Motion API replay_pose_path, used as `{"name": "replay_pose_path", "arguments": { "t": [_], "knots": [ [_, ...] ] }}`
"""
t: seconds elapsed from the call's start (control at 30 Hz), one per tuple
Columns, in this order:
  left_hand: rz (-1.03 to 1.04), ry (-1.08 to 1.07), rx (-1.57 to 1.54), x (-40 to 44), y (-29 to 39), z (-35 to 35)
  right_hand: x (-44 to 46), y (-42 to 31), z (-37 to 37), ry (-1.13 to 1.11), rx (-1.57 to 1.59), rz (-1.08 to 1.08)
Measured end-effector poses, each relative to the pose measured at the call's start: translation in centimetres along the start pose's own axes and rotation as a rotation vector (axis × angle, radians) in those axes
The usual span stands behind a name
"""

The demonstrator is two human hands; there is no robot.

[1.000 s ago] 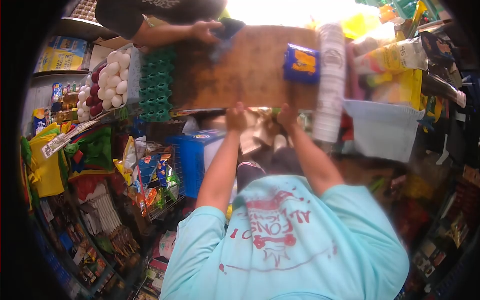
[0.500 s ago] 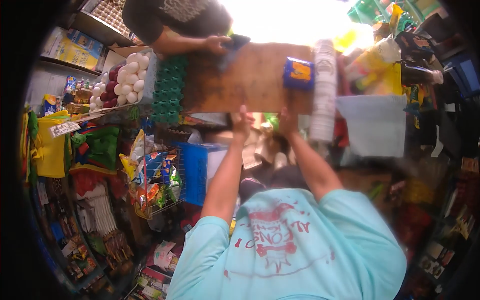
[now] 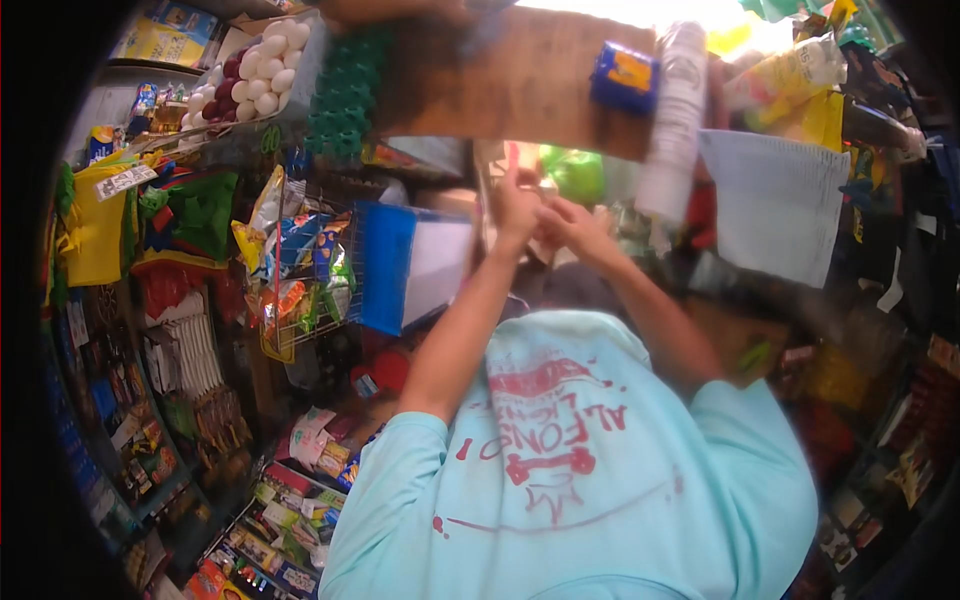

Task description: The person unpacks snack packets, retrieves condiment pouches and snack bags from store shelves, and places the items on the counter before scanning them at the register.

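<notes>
My left hand [image 3: 516,207] and my right hand [image 3: 578,230] meet in front of my chest, just below the near edge of the wooden counter [image 3: 500,75]. The fingers of both look curled and touch or nearly touch each other. A narrow reddish tip rises above my left hand; I cannot tell whether it is a finger or a thing. Blur hides whatever may be between the fingers. Just beyond them lies a bright green plastic bag [image 3: 574,175].
On the counter are a blue pack [image 3: 624,77], a long stack of white cups [image 3: 676,120] and green egg trays [image 3: 345,95]. Eggs [image 3: 262,75] fill a container at left. A snack rack [image 3: 310,270] and blue box [image 3: 385,265] stand left. Another person's arm [image 3: 390,10] reaches over the counter.
My hands, apart with fingers stretched at the counter edge before, have come together lower down with fingers curled. The view has tilted down, so the other person's body has left the frame.
</notes>
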State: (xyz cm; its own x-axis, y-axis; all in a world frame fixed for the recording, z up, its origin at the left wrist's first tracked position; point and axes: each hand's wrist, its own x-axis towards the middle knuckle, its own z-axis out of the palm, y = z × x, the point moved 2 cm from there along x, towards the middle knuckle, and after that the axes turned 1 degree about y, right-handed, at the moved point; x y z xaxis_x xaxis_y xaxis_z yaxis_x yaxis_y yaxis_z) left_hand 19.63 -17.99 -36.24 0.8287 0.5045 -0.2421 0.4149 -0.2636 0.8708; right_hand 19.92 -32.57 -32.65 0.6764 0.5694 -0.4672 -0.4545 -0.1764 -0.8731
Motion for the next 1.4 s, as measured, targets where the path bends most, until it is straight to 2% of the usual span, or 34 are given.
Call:
{"name": "replay_pose_path", "arguments": {
  "t": [0.07, 0.17, 0.3, 0.33, 0.47, 0.53, 0.67, 0.7, 0.73, 0.77, 0.8, 0.83, 0.9, 0.97, 1.03, 1.07, 1.13, 1.2, 1.23, 1.3, 1.37, 1.4],
  "knots": [
    [-0.006, 0.037, -0.012, -0.8, 0.3, 0.2, -1.4, -1.2, 0.8, 0.029, -0.113, -0.047],
    [-0.004, 0.081, 0.005, -2.5, 2.3, -0.2, -1.8, -0.2, 1.4, 0.069, -0.066, -0.071],
    [0.072, 0.100, -0.128, -4.1, 3.1, 0.3, -2.9, -1.5, 2.0, 0.251, 0.023, -0.203],
    [0.072, 0.124, -0.137, -4.7, 3.7, 0.5, -2.9, -1.9, 2.0, 0.300, 0.012, -0.291],
    [0.019, 0.114, -0.188, -5.9, 5.2, 0.1, -3.0, -2.1, 1.0, 0.191, 0.059, -0.269],
    [-0.048, 0.112, -0.328, -5.7, 3.9, 0.2, -2.8, -1.7, 0.3, 0.097, 0.060, -0.177],
    [-0.170, 0.203, -0.390, -5.7, -1.7, 0.5, -2.8, -1.8, 1.2, 0.359, -0.127, -0.264],
    [-0.199, 0.230, -0.397, -6.1, -2.7, 0.1, -3.5, -2.3, 2.2, 0.279, -0.232, -0.473],
    [-0.319, 0.223, -0.424, -6.8, -3.4, -0.4, -4.2, -2.5, 3.3, 0.189, -0.328, -0.688],
    [-0.331, 0.199, -0.460, -7.5, -4.9, -0.9, -5.1, -2.7, 4.2, 0.093, -0.414, -0.905],
    [-0.343, 0.174, -0.494, -8.1, -6.6, -1.5, -6.2, -3.1, 4.5, -0.185, -0.591, -0.932],
    [-0.362, 0.179, -0.582, -8.8, -7.4, -1.8, -5.3, -2.0, 4.2, -0.227, -0.584, -0.702],
    [-0.476, 0.231, -0.439, -10.7, -8.2, -2.5, -2.7, 1.9, 4.4, -0.305, -0.597, -0.250],
    [-0.471, 0.277, -0.474, -13.0, -10.2, -3.9, -3.3, 4.0, 6.0, -0.149, -0.536, -0.379],
    [-0.410, 0.335, -0.521, -15.4, -11.0, -5.3, -7.5, -1.2, 9.4, -0.344, -0.610, -0.957],
    [-0.435, 0.383, -0.827, -16.9, -10.6, -6.8, -8.7, 0.3, 10.1, -0.596, -0.818, -0.939],
    [-0.473, 0.444, -0.636, -19.0, -11.3, -7.9, -5.4, 8.9, 8.9, -0.652, -1.072, -0.485],
    [-0.458, 0.530, -0.546, -21.8, -13.0, -10.0, -2.3, 13.6, 8.2, -0.440, -1.314, -0.334],
    [-0.409, 0.571, -0.539, -23.9, -14.8, -11.2, -2.4, 14.1, 7.8, -0.214, -1.404, -0.390],
    [-0.330, 0.641, -0.526, -29.4, -19.3, -12.4, -3.0, 13.7, 7.7, -0.419, -1.589, -0.403],
    [-0.363, 0.690, -0.593, -36.9, -26.4, -11.3, -1.8, 16.4, 6.6, -0.591, -1.576, -0.140],
    [-0.494, 0.693, -0.442, -41.4, -32.7, -8.9, -0.8, 18.5, 5.7, -0.651, -1.567, -0.005]
  ]
}}
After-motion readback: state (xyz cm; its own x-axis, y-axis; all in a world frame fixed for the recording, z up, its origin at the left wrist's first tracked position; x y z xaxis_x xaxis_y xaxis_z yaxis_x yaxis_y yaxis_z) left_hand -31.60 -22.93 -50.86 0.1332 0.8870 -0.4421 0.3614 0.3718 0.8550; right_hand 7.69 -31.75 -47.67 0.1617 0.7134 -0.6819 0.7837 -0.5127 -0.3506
